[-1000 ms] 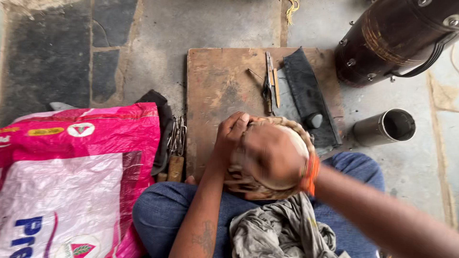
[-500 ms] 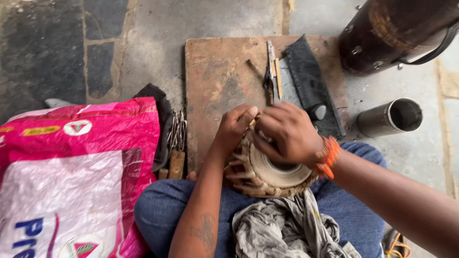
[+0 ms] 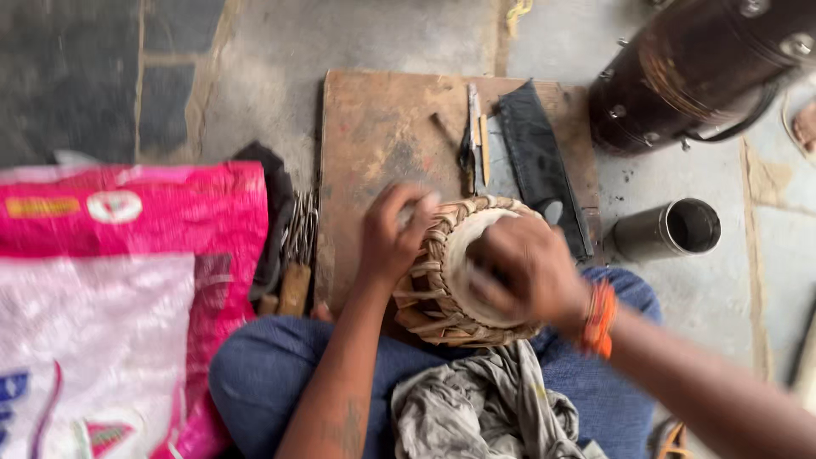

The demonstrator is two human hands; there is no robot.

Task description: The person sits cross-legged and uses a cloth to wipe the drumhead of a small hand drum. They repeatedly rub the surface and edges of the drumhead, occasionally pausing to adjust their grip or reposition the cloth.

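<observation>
Left hand (image 3: pixel 393 234): I see it curled, gripping the laced drum's (image 3: pixel 442 293) side.
Right hand (image 3: pixel 527 272): I see its palm down on the drumhead; its grip I cannot tell.

Grey stone floor (image 3: pixel 255 68) (daylit), wooden board (image 3: pixel 382 136).

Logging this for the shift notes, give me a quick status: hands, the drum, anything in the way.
Left hand grips laced drum side. Right hand flat on drumhead. Drum on lap, grey cloth beneath. Tools lie apart on board.
</observation>
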